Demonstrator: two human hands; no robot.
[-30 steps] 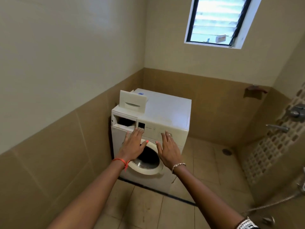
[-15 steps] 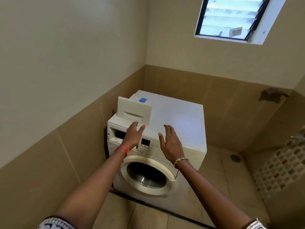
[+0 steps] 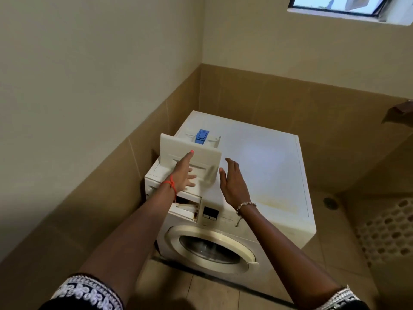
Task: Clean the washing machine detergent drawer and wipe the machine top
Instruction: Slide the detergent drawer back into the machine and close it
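Note:
A white front-loading washing machine [image 3: 274, 166] stands in the room's corner. Its detergent drawer [image 3: 176, 148], white with a blue insert [image 3: 201, 136], lies taken out on the machine's top at the left. The drawer slot [image 3: 185, 205] in the front panel gapes dark and stained. My left hand [image 3: 182, 174] reaches flat against the drawer's front face, fingers spread. My right hand [image 3: 232, 180] hovers open just right of the drawer, above the machine top, holding nothing.
Tan tiled walls close in on the machine's left and back. A window [image 3: 348, 7] sits high on the back wall. A floor drain [image 3: 330, 202] and patterned shower wall [image 3: 388, 233] lie to the right. The round door [image 3: 212, 247] is closed.
Both hands rose from the machine's front panel to the drawer on top. The view has come closer and higher over the machine.

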